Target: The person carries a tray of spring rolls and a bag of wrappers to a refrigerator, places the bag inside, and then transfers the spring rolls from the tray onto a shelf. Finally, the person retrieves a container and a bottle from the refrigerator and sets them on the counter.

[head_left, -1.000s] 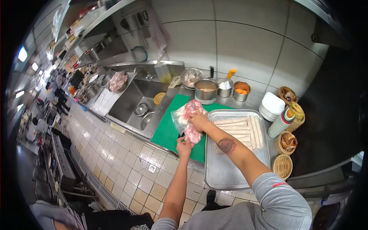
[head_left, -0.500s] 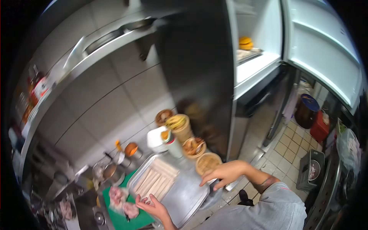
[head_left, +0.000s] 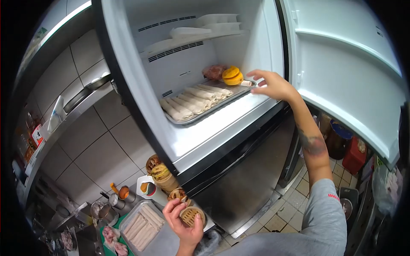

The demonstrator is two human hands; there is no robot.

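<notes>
My right hand point(head_left: 273, 86) is held out at the right end of a metal tray point(head_left: 188, 122) in the open freezer compartment, fingers apart and bent, nothing in them. On that tray lies a row of pale rolls point(head_left: 192, 102). Two stacked yellow-orange round things point(head_left: 232, 76) sit close to my fingers, with a reddish frozen lump point(head_left: 214, 71) behind them. Lower down, my left hand point(head_left: 184, 224) is raised with its fingers apart and curled upward, holding nothing. It overlaps a small round woven basket point(head_left: 193, 216). Left of it, a second tray point(head_left: 160, 239) on the counter carries similar rolls point(head_left: 143, 226).
White containers point(head_left: 218, 21) rest on the freezer's upper shelf. The freezer door point(head_left: 346, 64) stands open at right. Raw meat point(head_left: 112, 239) lies on a green cutting board point(head_left: 103, 241). A wall shelf point(head_left: 60, 123) holds pans and bottles. Tiled floor point(head_left: 294, 200) lies below the fridge.
My view has turned toward the freezer and come nearer to it. My right hand has risen from beside the counter tray to the freezer tray. My left hand now shows before the baskets.
</notes>
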